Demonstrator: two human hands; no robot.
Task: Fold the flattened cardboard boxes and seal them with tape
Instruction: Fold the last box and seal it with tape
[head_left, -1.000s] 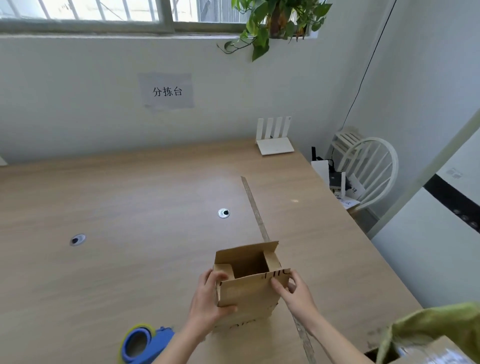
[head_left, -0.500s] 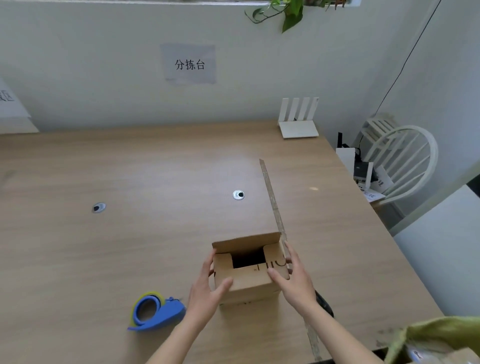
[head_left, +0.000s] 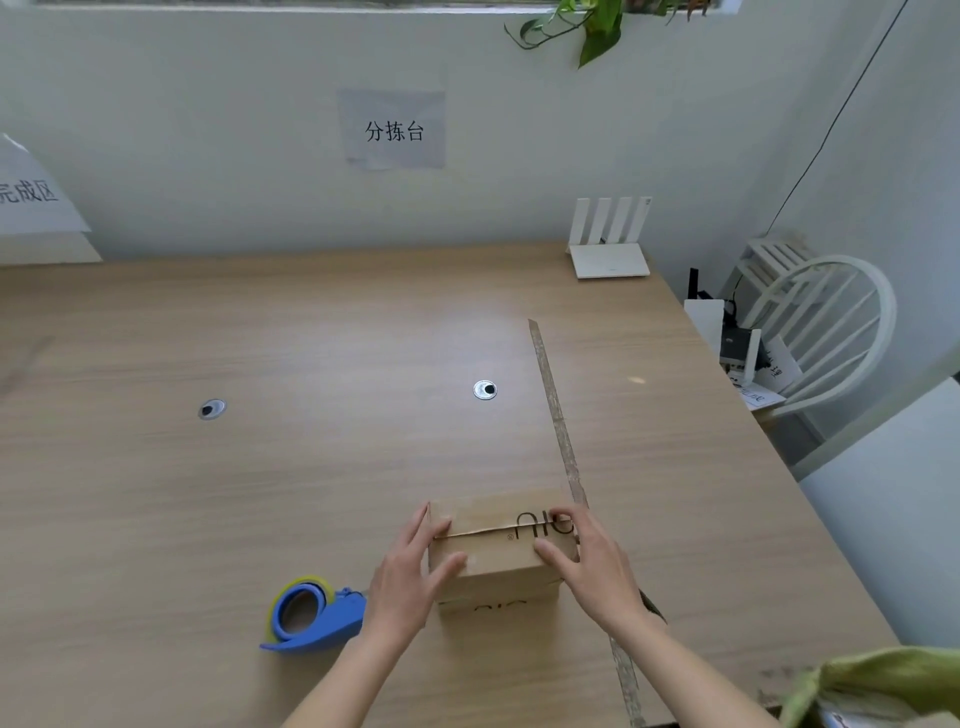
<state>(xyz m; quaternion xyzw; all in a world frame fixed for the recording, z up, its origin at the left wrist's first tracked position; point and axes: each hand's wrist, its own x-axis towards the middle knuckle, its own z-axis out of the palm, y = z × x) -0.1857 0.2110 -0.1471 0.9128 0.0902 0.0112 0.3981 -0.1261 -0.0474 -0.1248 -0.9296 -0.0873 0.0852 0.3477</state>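
Broad wooden desk (head_left: 291, 467), bearing everything. Near its front edge, a small cardboard box (head_left: 496, 558), upright, both top flaps folded down and meeting along a slightly crooked seam, no tape visible across it. Left hand (head_left: 410, 577) flat against the box's left side, thumb laid over the near flap, fingers straight: an open grip, pressing, not curled round anything. Right hand (head_left: 587, 561) the same on the right side, thumb over the near flap, fingers reaching along the top edge over the printed lettering. Just left of the left wrist, a blue tape dispenser (head_left: 311, 618), lying on the desk, apart from the box. Likely trouble: flaps springing back up once either hand lets go to fetch the dispenser, cardboard wanting to return to its flat state. Second risk: seam closing askew or with a gap, leaving tape to bridge it badly or wrinkle. Third: a light, empty box sliding or tipping under one-handed pressure while tape gets pulled across. Finally, the long thin strip (head_left: 558, 431) running just beside the box on the right, apt to catch a sleeve or the tape's sticky end.
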